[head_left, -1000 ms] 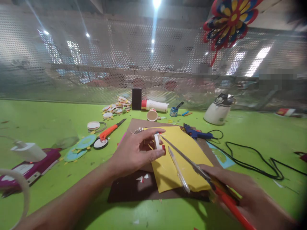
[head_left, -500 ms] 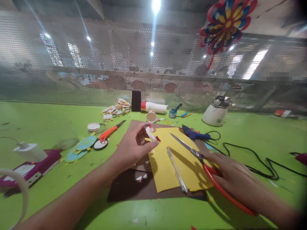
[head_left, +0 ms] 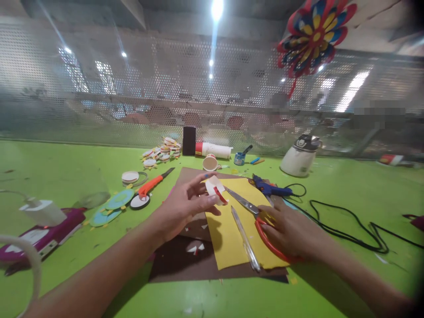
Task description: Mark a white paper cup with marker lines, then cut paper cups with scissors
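Observation:
Between the thumb and fingers of my left hand [head_left: 187, 201] is a small curved piece of white paper [head_left: 214, 185] with a red edge. My right hand [head_left: 289, 227] grips a pair of scissors [head_left: 265, 234] by the red handles. The blades point left, their tips close to the paper piece; whether they touch it I cannot tell. Below both hands lies a yellow sheet [head_left: 225, 251] on dark brown card [head_left: 175, 265]. A clear pen [head_left: 245, 238] rests on the yellow sheet. Small white scraps [head_left: 196, 250] lie on the card.
A blue glue gun [head_left: 271, 187] with a black cord lies to the right. On the left are an orange-handled knife [head_left: 150, 186], light-blue paper discs [head_left: 119, 198] and a purple power bank [head_left: 62, 229]. Paper cups [head_left: 215, 150], a phone [head_left: 189, 141] and a white jug [head_left: 300, 157] stand behind.
My right hand has brought the scissors left, closer to the paper piece. My left hand has turned the piece so more of its white face shows.

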Demonstrator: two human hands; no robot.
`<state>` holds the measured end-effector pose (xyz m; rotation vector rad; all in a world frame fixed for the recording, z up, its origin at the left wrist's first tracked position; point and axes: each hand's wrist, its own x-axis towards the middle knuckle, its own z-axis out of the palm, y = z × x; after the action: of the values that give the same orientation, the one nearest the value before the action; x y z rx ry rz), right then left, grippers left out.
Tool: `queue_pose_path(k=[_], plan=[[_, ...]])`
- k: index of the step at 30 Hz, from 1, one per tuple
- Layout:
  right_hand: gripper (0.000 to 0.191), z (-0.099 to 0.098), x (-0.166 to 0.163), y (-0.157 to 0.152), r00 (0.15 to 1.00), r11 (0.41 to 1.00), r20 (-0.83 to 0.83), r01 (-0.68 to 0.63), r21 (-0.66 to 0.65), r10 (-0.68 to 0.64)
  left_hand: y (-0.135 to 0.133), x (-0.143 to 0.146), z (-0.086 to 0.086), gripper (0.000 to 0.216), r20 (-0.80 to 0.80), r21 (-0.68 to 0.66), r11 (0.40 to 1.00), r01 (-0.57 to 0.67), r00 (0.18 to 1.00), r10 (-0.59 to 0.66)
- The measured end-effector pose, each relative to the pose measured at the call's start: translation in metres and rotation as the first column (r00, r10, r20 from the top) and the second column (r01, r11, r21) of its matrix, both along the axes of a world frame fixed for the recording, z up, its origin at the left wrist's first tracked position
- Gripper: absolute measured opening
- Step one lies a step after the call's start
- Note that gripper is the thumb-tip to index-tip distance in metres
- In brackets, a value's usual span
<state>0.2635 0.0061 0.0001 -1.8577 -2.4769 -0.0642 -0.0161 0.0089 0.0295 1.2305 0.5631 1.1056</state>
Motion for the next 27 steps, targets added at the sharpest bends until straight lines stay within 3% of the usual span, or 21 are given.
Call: queue_pose_path(k=[3, 6, 10, 13, 16, 20, 22, 27], plan=[[0.041, 0.009, -0.002, -0.005, 0.997, 0.994, -0.064, -0.024, 0.104, 0.031, -0.001, 0.002, 0.0, 0.05, 0.063, 0.018, 1.0, 0.019, 0.998, -0.02], [0.045, 0.025, -0.009, -0.008, 0.931, 0.993, -0.352, -0.062, 0.105, 0.095, 0.0, 0.004, -0.004, 0.05, 0.073, 0.026, 1.0, -0.01, 0.997, 0.008], [0.043, 0.043, -0.029, -0.007, 0.65, 0.958, -0.757, -0.253, -0.134, 0.066, 0.001, 0.005, -0.008, 0.056, 0.056, 0.046, 0.999, -0.025, 0.998, 0.022], [0.047, 0.044, -0.047, -0.004, 0.396, 0.87, -0.911, -0.403, -0.284, -0.114, 0.0, 0.005, -0.008, 0.052, 0.057, 0.139, 0.99, -0.018, 0.998, 0.011], [0.045, 0.041, -0.06, -0.002, 0.198, 0.763, -0.938, -0.545, -0.347, -0.285, -0.002, 0.004, -0.008, 0.062, 0.07, 0.223, 0.975, -0.004, 0.997, -0.012], [0.038, 0.04, -0.069, -0.004, 0.096, 0.667, -0.927, -0.667, -0.331, -0.364, -0.003, 0.003, -0.007, 0.067, 0.043, 0.247, 0.969, 0.006, 0.999, -0.017], [0.034, 0.041, -0.071, -0.004, 0.064, 0.655, -0.929, -0.692, -0.304, -0.364, -0.004, 0.003, -0.007, 0.061, 0.017, 0.249, 0.968, -0.009, 1.0, 0.005], [0.026, 0.037, -0.069, 0.001, 0.015, 0.716, -0.949, -0.653, -0.247, -0.314, -0.003, 0.004, -0.007, 0.059, 0.012, 0.267, 0.963, -0.02, 1.0, 0.017]])
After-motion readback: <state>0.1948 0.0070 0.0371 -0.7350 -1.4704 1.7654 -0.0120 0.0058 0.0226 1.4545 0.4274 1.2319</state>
